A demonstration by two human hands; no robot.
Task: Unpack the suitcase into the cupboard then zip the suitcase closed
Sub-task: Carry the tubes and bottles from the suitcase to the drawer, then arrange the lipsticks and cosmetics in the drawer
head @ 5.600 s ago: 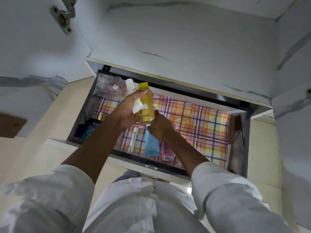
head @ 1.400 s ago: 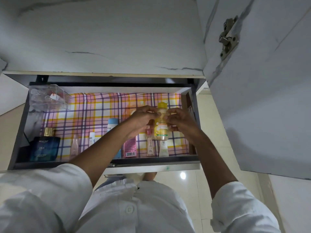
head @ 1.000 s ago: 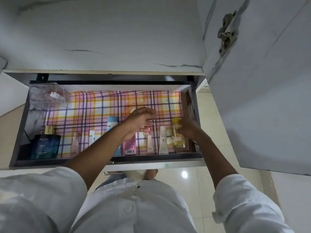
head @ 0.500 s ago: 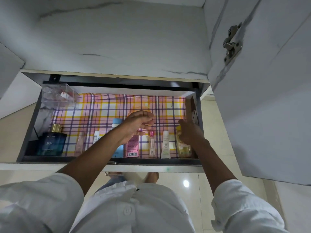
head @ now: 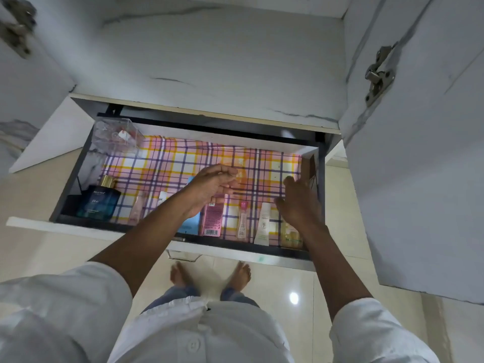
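Drawer (head: 78,176) back half over plaid liner (head: 183,163) open for reach; clear organiser box (head: 117,136) blocks back-left corner; front edge crowded by perfume bottle (head: 98,203), pink tube (head: 212,218), white tube (head: 263,226), yellow bottle (head: 290,235); cupboard door (head: 419,153) hems right side

Blue perfume bottle (head: 98,203) in the drawer: label reads "SKAI", smaller line above it too blurred to make out. Pink box (head: 211,218): barcode only, digits unreadable. Other labels illegible.
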